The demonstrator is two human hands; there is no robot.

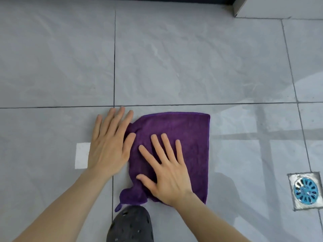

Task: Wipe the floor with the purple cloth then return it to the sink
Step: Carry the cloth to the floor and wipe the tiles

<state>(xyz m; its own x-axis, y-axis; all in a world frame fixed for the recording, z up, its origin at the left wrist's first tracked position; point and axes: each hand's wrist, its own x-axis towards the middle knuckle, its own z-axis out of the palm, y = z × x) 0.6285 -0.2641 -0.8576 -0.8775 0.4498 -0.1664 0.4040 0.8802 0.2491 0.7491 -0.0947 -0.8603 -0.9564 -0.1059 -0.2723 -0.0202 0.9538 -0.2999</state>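
The purple cloth (188,137) lies spread flat on the grey tiled floor (174,58), its near left corner bunched with a small loop sticking out. My right hand (166,172) presses flat on the cloth's lower middle, fingers spread. My left hand (110,144) rests flat on the floor beside the cloth, its thumb and index finger touching the cloth's left edge. Neither hand grips anything. No sink is in view.
A dark perforated shoe (130,226) sits just below the cloth at the bottom edge. A square metal floor drain with a blue grate (305,191) is at the lower right. A white wall corner (279,7) stands at the top right.
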